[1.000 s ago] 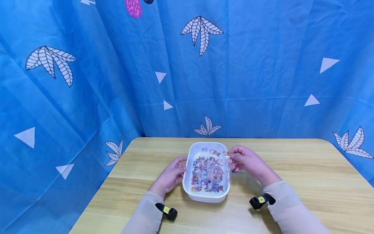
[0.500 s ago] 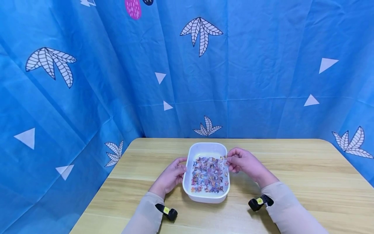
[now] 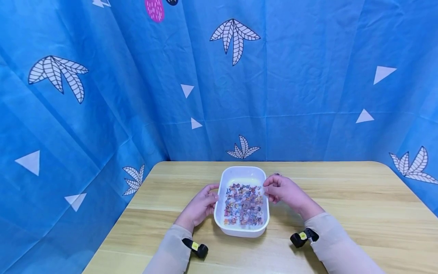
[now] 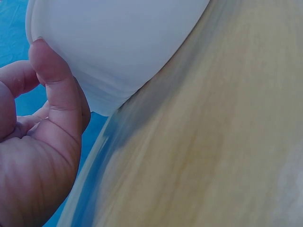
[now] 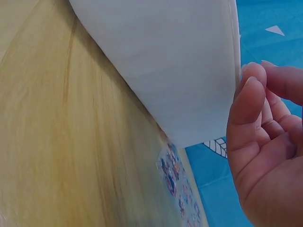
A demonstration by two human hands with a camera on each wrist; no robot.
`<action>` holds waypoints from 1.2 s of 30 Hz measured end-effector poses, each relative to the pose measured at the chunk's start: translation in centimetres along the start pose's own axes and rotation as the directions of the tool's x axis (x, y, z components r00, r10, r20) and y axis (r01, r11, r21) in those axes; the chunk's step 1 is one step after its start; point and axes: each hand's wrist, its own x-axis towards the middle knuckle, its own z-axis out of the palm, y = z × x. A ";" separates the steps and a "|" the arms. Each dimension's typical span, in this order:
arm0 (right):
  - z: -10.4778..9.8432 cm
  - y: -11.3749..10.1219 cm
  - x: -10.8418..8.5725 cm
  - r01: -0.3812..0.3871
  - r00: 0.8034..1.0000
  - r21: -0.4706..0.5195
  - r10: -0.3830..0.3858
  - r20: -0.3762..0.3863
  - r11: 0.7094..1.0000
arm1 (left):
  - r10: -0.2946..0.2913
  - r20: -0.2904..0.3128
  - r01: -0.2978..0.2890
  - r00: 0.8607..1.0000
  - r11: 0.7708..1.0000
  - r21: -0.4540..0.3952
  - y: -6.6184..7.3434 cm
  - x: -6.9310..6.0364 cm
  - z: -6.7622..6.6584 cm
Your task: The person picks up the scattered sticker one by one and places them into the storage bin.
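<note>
A white plastic tub (image 3: 243, 232) with tall walls and rounded corners stands on the table. Inside it, clear sticker sheets (image 3: 236, 209) printed with small colourful figures overlap one another. My left hand (image 3: 200, 205) holds the tub's left side, its thumb against the outer wall near the rim in the left wrist view. At the right rim, my right hand (image 3: 287, 194) has thumb and fingertips drawn together, seemingly pinching a sheet's edge; the pinched edge is hard to see. Past the tub's corner, another clear figure-printed sheet (image 5: 175, 179) shows in the right wrist view.
The pale wooden table (image 3: 359, 213) spreads out on both sides of the tub. A blue curtain (image 3: 308, 76) with white leaves and triangles hangs behind and to the left. A black wrist camera (image 3: 196, 248) is strapped over each beige sleeve (image 3: 338, 243).
The right hand has moved slightly left and down to the tub's rim. The sheet it held raised over the tub's far end has come down among the others. The left hand stays put.
</note>
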 end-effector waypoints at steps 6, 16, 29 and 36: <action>-0.4 0.3 0.2 0.007 1.000 -0.018 -0.008 -0.027 1.000 | 0.002 -0.007 -0.002 1.000 1.000 0.000 -0.1 0.1 0.0; -2.6 0.5 -0.1 0.016 0.997 -0.051 -0.019 -0.074 0.999 | 0.016 -0.010 -0.016 1.000 1.000 0.007 -0.3 0.2 -0.1; -6.0 1.8 -0.7 -0.046 0.989 -0.064 0.037 -0.141 0.997 | 0.026 0.005 -0.026 1.000 1.000 0.008 -0.4 0.3 -0.2; -7.1 1.9 -1.0 -0.053 0.986 -0.061 0.043 -0.161 0.997 | 0.001 -0.015 -0.001 1.000 1.000 -0.001 -0.2 0.2 -0.1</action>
